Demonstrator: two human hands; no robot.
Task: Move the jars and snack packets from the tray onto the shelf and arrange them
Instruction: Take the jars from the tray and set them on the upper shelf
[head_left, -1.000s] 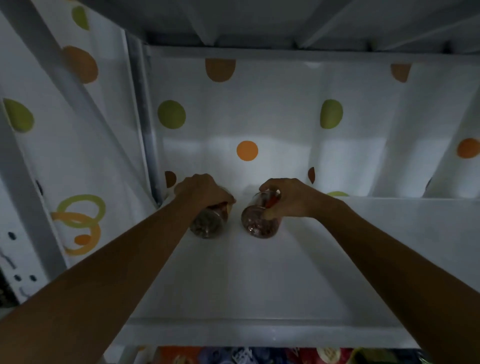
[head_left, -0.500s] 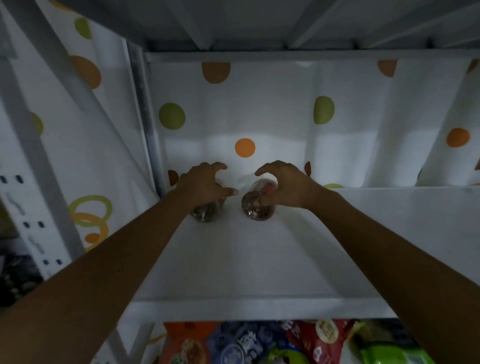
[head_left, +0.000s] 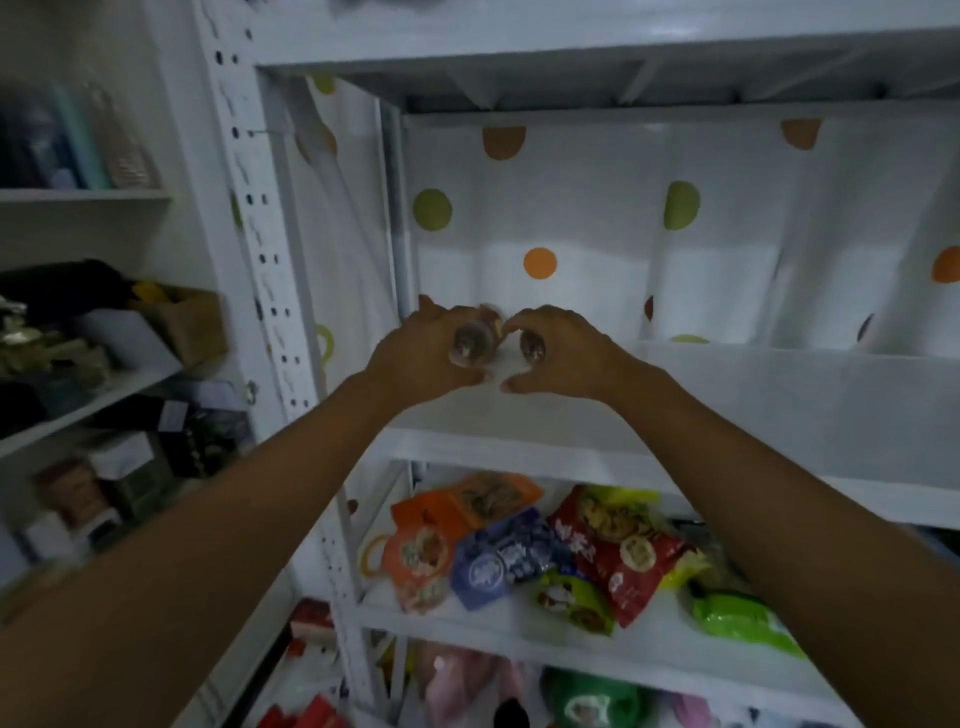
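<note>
Two small clear jars with dark contents stand side by side at the back left of the white shelf (head_left: 737, 410). My left hand (head_left: 415, 353) curves around the left jar (head_left: 469, 345), fingers above it and thumb below. The right jar (head_left: 533, 345) shows in the gap of my right hand (head_left: 566, 353), which is cupped the same way. The fingers of both hands are spread and look loose rather than clamped. No tray is in view.
A white curtain with coloured dots (head_left: 597, 218) backs the shelf. Several snack packets (head_left: 524, 551) lie on the shelf below, and more goods sit lower down. A perforated white post (head_left: 260, 249) stands at the left, with a cluttered shelving unit (head_left: 104, 353) beyond it.
The view has pulled back and down, so the lower shelves and left unit now show. Both hands have loosened from the jars, which stay at the back of the shelf.
</note>
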